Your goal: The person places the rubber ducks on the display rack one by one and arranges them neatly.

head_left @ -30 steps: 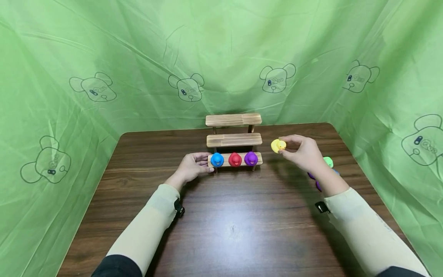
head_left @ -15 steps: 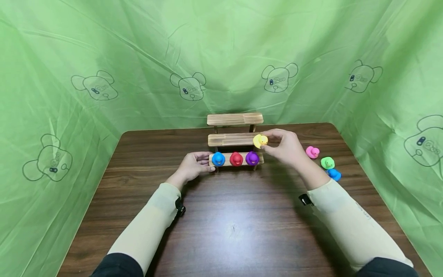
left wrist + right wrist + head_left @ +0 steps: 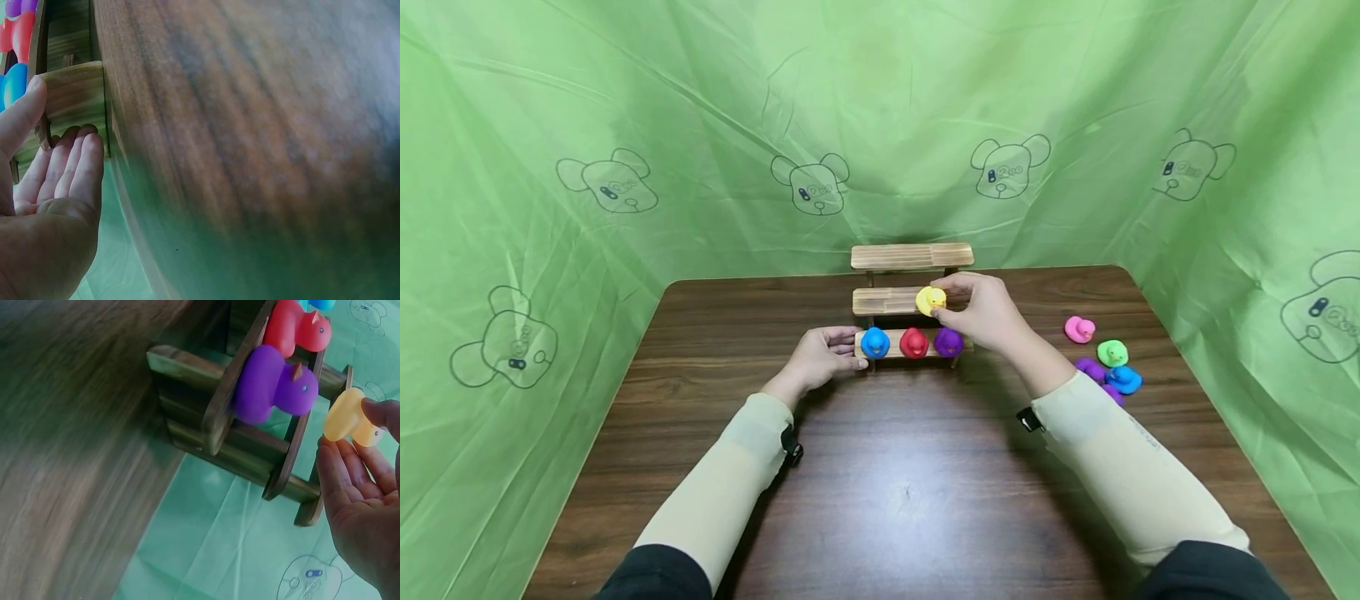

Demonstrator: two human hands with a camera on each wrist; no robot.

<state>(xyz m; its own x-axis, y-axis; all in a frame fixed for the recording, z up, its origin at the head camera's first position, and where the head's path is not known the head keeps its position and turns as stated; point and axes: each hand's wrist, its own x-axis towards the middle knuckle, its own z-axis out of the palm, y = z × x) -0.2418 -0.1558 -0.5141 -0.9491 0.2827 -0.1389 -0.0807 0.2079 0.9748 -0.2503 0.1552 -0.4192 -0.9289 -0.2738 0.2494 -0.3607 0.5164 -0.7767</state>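
Note:
A three-step wooden display stand (image 3: pixel 912 256) stands at the back of the table. On its lowest step sit a blue rubber duck (image 3: pixel 875 342), a red rubber duck (image 3: pixel 913 342) and a purple rubber duck (image 3: pixel 948 342) in a row. My left hand (image 3: pixel 816 360) holds the left end of that step, thumb at the front edge and fingers at the stand's side (image 3: pixel 75 100). With thumb and fingertips, my right hand (image 3: pixel 988 312) pinches a yellow rubber duck (image 3: pixel 930 301), which overlaps the right half of the middle step in the head view.
Loose rubber ducks lie on the table at the right: a pink duck (image 3: pixel 1080 329), a green duck (image 3: pixel 1112 353), a blue duck (image 3: pixel 1123 380) and purple ones (image 3: pixel 1090 369) partly behind the right forearm. Green cloth (image 3: pixel 910 125) surrounds the brown table (image 3: pixel 880 500).
My right hand has carried the yellow duck leftward from beside the stand to the middle step. The loose ducks at the right have come into fuller view. My left hand keeps its place.

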